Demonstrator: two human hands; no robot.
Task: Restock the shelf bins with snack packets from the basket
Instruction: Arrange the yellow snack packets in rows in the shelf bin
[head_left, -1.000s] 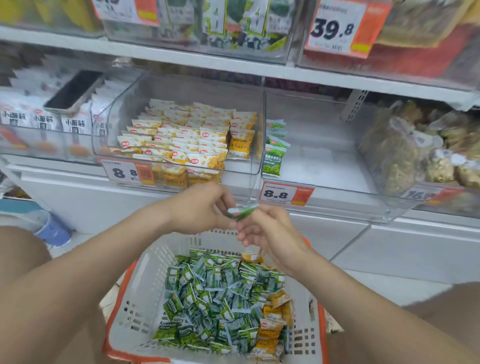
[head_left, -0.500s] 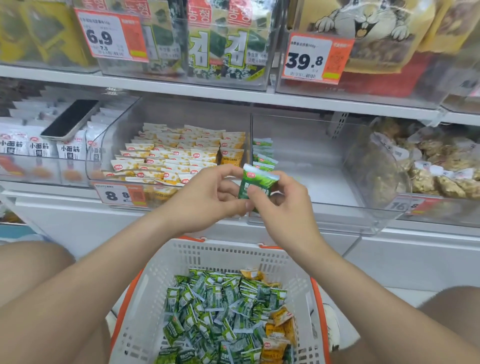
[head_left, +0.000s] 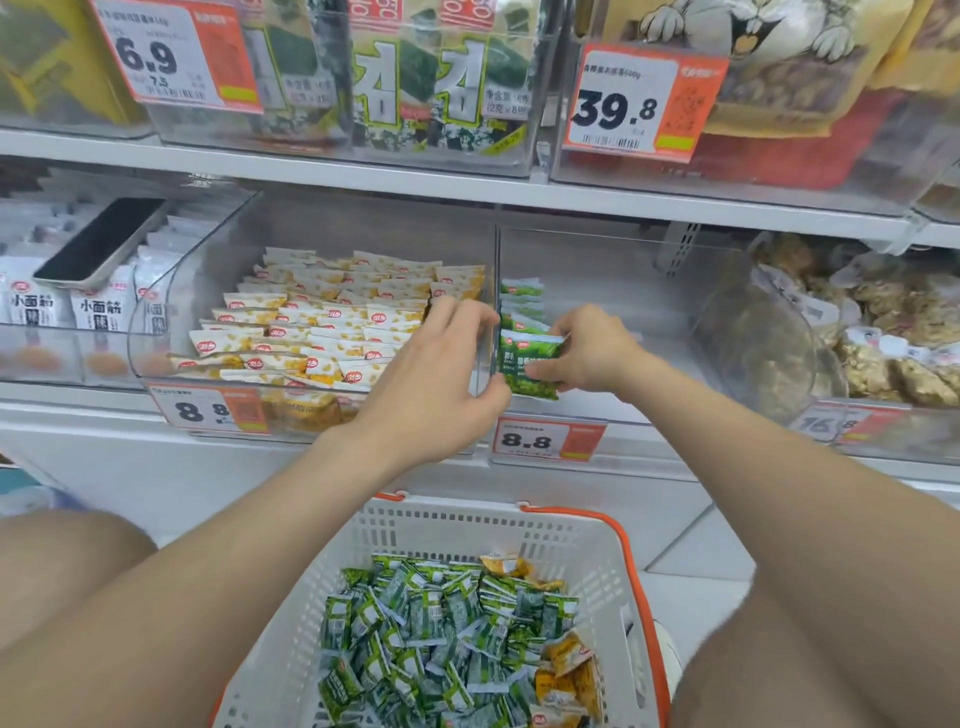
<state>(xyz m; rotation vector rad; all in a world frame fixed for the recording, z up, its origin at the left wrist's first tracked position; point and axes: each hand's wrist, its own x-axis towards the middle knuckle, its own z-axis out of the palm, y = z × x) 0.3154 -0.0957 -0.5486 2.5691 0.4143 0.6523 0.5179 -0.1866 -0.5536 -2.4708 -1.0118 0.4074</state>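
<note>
The right hand (head_left: 592, 348) is pinching a green packet (head_left: 530, 364) by its right edge, fingers curled round it. It is holding the packet upright just inside the front of the clear bin (head_left: 623, 291), in front of the short row of green packets (head_left: 522, 296) standing along that bin's left wall. The left hand (head_left: 441, 374) is curving over that same left wall with its thumb at the packet's lower corner; whether it is gripping the packet or only steadying it I cannot tell. The likeliest trouble is the row toppling: the bin is lying nearly bare to the right of the row, so nothing is propping the packets, and a nudge on release could be knocking them flat. The packet could also be slipping over the bin's low front lip towards the basket (head_left: 467, 519) below the bin, or straying into the yellow-packet bin (head_left: 332, 322) left of it.
</note>
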